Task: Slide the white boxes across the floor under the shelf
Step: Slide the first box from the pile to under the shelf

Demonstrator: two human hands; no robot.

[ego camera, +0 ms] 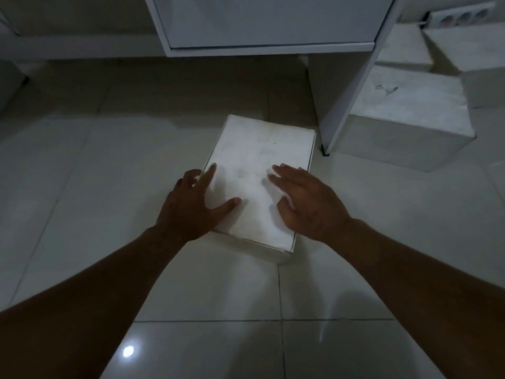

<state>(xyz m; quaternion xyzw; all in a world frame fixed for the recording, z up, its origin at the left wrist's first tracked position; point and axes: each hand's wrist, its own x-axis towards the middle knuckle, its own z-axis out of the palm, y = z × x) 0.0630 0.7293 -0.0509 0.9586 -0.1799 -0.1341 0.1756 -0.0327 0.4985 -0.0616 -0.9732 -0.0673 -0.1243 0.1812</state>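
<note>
Hands lie flat and spread, gripping nothing: left hand point(191, 206) at the left edge, right hand point(306, 201) on the lid of the white box point(259, 160) mid-frame, before the shelf point(270, 23). Stiff cardboard, probably light; glossy tiled floor point(109, 173) should slide easily; push low at the near end.

From my remote seat I see two bare forearms, no sleeves, entering from five and seven o'clock. The left hand point(188, 207) and right hand point(308, 203) wear no gloves, rings or watch (dim light blurs finer detail).
</note>
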